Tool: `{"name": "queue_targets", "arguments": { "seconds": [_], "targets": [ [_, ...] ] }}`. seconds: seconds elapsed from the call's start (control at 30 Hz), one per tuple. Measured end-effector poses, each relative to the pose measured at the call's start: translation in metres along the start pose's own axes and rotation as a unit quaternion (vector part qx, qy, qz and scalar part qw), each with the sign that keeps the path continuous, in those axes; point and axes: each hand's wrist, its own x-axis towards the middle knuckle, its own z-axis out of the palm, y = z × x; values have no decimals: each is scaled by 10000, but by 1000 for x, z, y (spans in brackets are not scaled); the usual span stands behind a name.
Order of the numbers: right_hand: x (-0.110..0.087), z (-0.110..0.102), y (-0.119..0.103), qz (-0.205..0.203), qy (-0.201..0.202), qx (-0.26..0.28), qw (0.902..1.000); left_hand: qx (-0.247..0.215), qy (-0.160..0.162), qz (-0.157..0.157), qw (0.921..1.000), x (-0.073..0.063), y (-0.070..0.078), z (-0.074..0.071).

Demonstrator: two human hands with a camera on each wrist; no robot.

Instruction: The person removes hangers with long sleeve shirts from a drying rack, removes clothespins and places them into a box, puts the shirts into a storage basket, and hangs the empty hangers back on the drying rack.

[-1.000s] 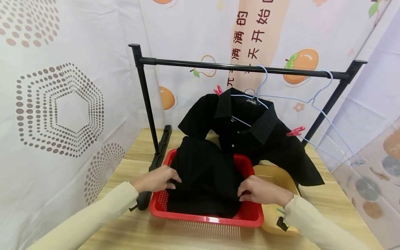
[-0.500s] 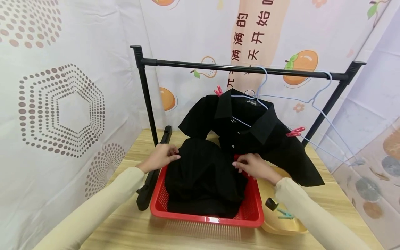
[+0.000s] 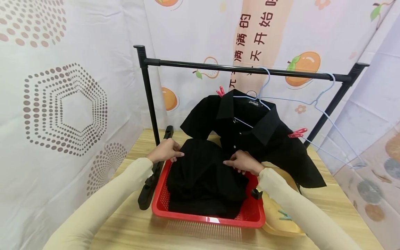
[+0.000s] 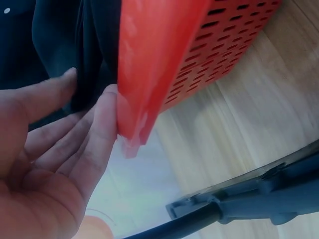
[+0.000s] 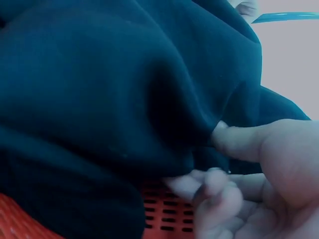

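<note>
A rumpled black garment point(image 3: 203, 170) is heaped in the red basket point(image 3: 208, 219). At its upper left edge is my left hand point(image 3: 165, 150); in the left wrist view the thumb and fingers point(image 4: 97, 137) stand apart beside the dark cloth, fingertips near the basket rim. On the upper right side, my right hand point(image 3: 245, 161) pinches the cloth, its thumb point(image 5: 239, 142) on top and fingers partly beneath a fold. Behind the basket a black short-sleeved shirt point(image 3: 268, 135) hangs on a blue wire hanger point(image 3: 265, 83), with pink clothespins point(image 3: 297, 133) at its shoulders.
A black rack point(image 3: 218, 66) spans behind the basket, its left foot point(image 3: 150, 189) close beside it. Another blue hanger point(image 3: 322, 95) hangs at the right. A yellow tub point(image 3: 275, 225) with a teal clothespin point(image 3: 284, 215) sits right of the basket, under my right forearm.
Both hands have left the garment's lower sides and moved up to its far end. The right hand has also come inward, and its fingers now hold cloth there.
</note>
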Motion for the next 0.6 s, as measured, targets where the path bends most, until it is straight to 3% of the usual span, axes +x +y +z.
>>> {"name": "queue_targets", "arguments": {
  "seconds": [0.13,0.27,0.43,0.6],
  "targets": [
    [5,3,2,-206,5,235,9995,-57,82,87,9999,-2,-4,1],
    [5,2,3,126,139,520,9985,-119,234,82,9996,-4,-5,-1],
    [3,5,1,612,457,381,9964,-233,271,114,9993,-6,-3,-2],
    [6,15,1,522,363,326,9974,-229,187,27,9996,-6,0,3]
  ]
}}
